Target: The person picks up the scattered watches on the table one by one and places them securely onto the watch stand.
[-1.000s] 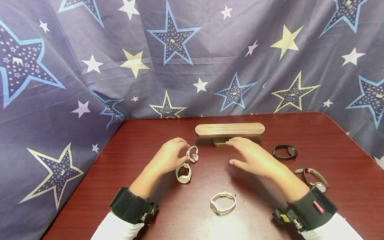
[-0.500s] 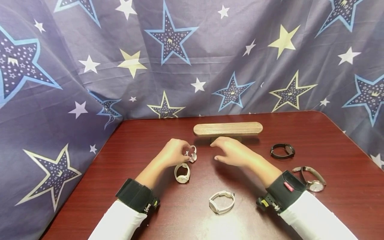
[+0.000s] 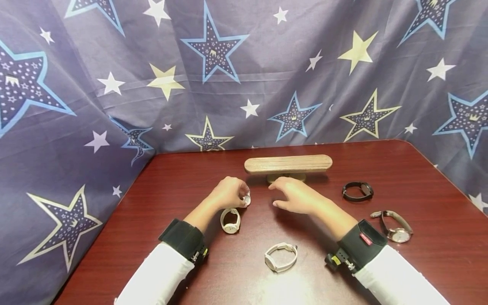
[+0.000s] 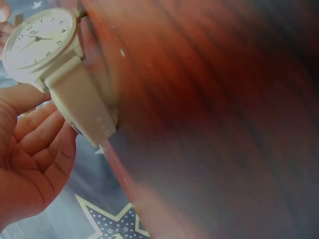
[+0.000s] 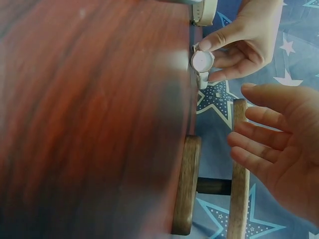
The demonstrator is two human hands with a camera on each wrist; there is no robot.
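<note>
A small white watch (image 3: pixel 246 199) sits just left of the frame's centre in the head view, pinched between the thumb and fingers of the left hand (image 3: pixel 228 193); the right wrist view shows its round face (image 5: pixel 202 60) held at the table's edge line. The right hand (image 3: pixel 295 195) hovers just right of it, fingers relaxed and spread, gripping nothing. Directly below the left hand lies a cream watch (image 3: pixel 231 220) on the table (image 3: pixel 381 271); its dial fills the upper left of the left wrist view (image 4: pixel 40 42). Lower centre lies a white strap watch (image 3: pixel 281 257). Above the hands stands a wooden bar stand (image 3: pixel 288 164). At right lie a black watch (image 3: pixel 357 190) and a steel watch (image 3: pixel 393 226). Star-printed cloth (image 3: pixel 114 63) fills the top.
</note>
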